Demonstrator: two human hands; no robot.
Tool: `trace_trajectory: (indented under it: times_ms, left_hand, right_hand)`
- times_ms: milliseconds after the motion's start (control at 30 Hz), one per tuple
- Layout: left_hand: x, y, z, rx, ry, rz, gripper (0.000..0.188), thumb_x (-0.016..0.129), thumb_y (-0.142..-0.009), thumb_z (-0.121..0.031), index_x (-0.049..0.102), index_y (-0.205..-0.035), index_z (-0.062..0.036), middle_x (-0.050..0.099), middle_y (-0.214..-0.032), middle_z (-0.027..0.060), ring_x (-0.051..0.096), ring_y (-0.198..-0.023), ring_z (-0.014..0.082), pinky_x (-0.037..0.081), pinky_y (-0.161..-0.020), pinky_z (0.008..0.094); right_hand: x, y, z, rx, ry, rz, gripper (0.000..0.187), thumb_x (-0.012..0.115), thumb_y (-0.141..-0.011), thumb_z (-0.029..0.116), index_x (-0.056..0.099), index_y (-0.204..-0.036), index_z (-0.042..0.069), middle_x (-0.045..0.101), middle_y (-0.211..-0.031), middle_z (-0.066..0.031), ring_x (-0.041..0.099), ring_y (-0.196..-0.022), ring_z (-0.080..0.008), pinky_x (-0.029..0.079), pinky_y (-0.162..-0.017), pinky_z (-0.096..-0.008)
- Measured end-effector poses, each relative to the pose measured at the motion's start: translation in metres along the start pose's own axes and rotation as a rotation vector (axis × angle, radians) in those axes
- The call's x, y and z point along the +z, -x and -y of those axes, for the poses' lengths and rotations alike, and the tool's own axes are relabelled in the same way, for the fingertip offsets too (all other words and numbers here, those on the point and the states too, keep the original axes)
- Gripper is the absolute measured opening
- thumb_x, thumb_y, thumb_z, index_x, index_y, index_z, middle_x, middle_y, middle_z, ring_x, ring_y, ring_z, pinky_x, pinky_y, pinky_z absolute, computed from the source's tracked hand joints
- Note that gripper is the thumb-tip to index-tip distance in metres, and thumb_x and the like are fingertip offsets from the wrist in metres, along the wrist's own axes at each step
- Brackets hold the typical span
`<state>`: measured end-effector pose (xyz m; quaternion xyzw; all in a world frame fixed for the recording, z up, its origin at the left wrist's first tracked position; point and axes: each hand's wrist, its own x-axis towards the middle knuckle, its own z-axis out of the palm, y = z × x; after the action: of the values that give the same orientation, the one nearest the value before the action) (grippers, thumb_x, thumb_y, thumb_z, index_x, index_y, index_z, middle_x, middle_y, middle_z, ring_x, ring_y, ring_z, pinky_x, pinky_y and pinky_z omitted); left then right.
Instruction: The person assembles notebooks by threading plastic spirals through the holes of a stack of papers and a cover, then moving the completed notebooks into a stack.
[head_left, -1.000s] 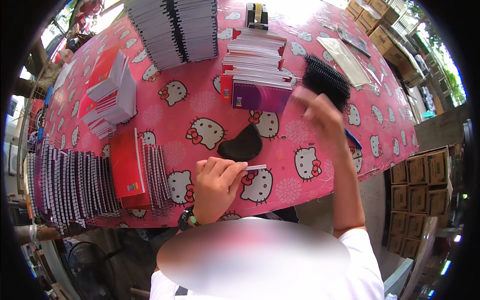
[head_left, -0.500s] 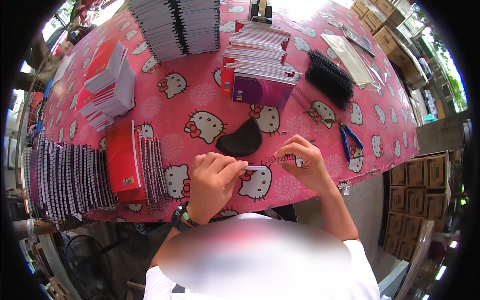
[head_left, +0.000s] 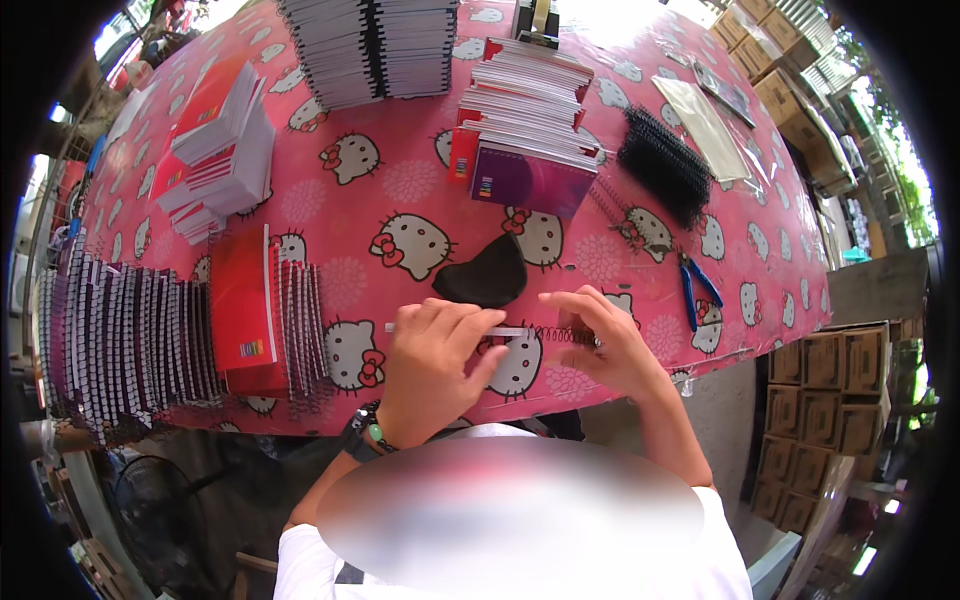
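Note:
My left hand [head_left: 440, 350] grips a thin notebook [head_left: 514, 331] seen edge-on, its pale edge showing on both sides of the fingers. From its right end runs a dark spiral binding coil [head_left: 552, 335]. The coil's far end lies within my right hand [head_left: 610, 345], whose thumb and forefinger are spread around it; exact finger contact is partly hidden. Just beyond the left hand, a black curved pad [head_left: 490, 275] rests on the patterned pink tablecloth [head_left: 430, 190]. To the right lie blue-handled pliers [head_left: 695, 290], apart from both hands.
Spiral-bound notebooks [head_left: 140, 340] stand in a row at left, beside red-covered ones [head_left: 240, 300]. Farther back are loose page stacks [head_left: 235, 160], a tall notebook pile [head_left: 330, 50], a purple-fronted stack [head_left: 530, 180] and bundled black coils [head_left: 665, 165]. Cartons [head_left: 820, 410] stand beyond the table's right edge.
My right hand's thumb and forefinger have spread from a pinch on the coil. More of the notebook's edge shows left of my left hand. The view has shifted slightly.

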<state>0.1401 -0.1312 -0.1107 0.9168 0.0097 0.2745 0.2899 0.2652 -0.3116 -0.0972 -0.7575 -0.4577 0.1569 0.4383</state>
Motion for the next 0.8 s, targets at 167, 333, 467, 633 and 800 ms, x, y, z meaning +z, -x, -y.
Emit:
trace_trajectory:
  times_ms: [167,333,467,633,800]
  left_hand:
    - [0.012,0.005,-0.006,0.077,-0.029,0.109,0.028,0.072,-0.074,-0.026,0.061,-0.096,-0.0131,0.060,-0.094,-0.0008,0.056,-0.082,0.0183,0.037,-0.075,0.0338]
    - [0.014,0.009,0.000,0.115,-0.071,0.124,0.025,0.069,-0.076,-0.030,0.061,-0.095,-0.0143,0.060,-0.092,-0.0022,0.056,-0.083,0.0170,0.036,-0.076,0.0338]
    - [0.008,0.002,-0.006,0.148,-0.008,0.095,0.022,0.067,-0.078,-0.030,0.062,-0.092,-0.0149,0.060,-0.092,-0.0026,0.057,-0.087,0.0154,0.036,-0.080,0.0344]
    - [0.013,0.010,0.000,0.134,-0.034,0.088,0.022,0.067,-0.079,-0.033,0.062,-0.090,-0.0154,0.061,-0.095,-0.0026,0.057,-0.092,0.0140,0.035,-0.090,0.0372]
    - [0.011,0.018,0.006,0.126,-0.107,0.077,0.021,0.069,-0.076,-0.033,0.062,-0.089,-0.0177,0.060,-0.092,-0.0028,0.056,-0.093,0.0143,0.023,-0.101,0.0540]
  right_hand:
    - [-0.003,0.003,-0.005,0.065,-0.103,0.223,0.034,0.064,-0.085,0.010,0.056,-0.118,0.005,0.062,-0.088,-0.0117,0.059,-0.067,-0.0230,0.049,-0.063,-0.0329]
    - [0.002,-0.036,-0.030,0.106,-0.026,0.091,0.039,0.069,-0.081,0.017,0.056,-0.117,0.006,0.061,-0.109,-0.0167,0.064,-0.083,-0.0264,0.053,-0.073,-0.0351]
    - [0.036,-0.060,-0.034,-0.104,0.446,-0.006,0.051,0.075,-0.073,0.030,0.057,-0.115,0.008,0.049,-0.127,-0.0224,0.055,-0.106,-0.0363,0.049,-0.086,-0.0428]
    - [0.060,-0.066,-0.031,0.002,0.559,-0.031,0.054,0.078,-0.067,0.036,0.058,-0.110,0.009,0.040,-0.134,-0.0257,0.048,-0.114,-0.0446,0.045,-0.092,-0.0479]
    - [0.026,-0.058,-0.028,0.053,0.074,0.099,0.048,0.076,-0.070,0.036,0.061,-0.104,0.006,0.050,-0.127,-0.0232,0.053,-0.113,-0.0337,0.041,-0.096,-0.0404]
